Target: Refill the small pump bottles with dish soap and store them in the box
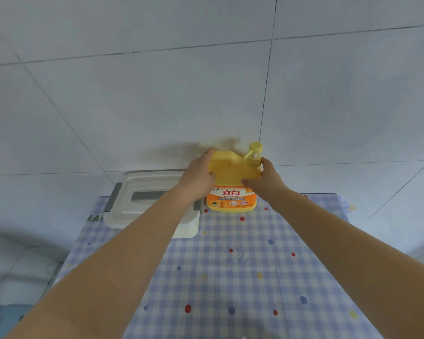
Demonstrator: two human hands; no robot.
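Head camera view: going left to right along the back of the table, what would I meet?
White lidded box → left hand → yellow dish soap jug → right hand, both hands gripping the jug, which stands on the checked tablecloth.

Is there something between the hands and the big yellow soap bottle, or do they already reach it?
Nothing visible stands between them. The left hand grips the soap bottle at its handle side, and the right hand holds it by the pump neck. The closed white box sits beside it.
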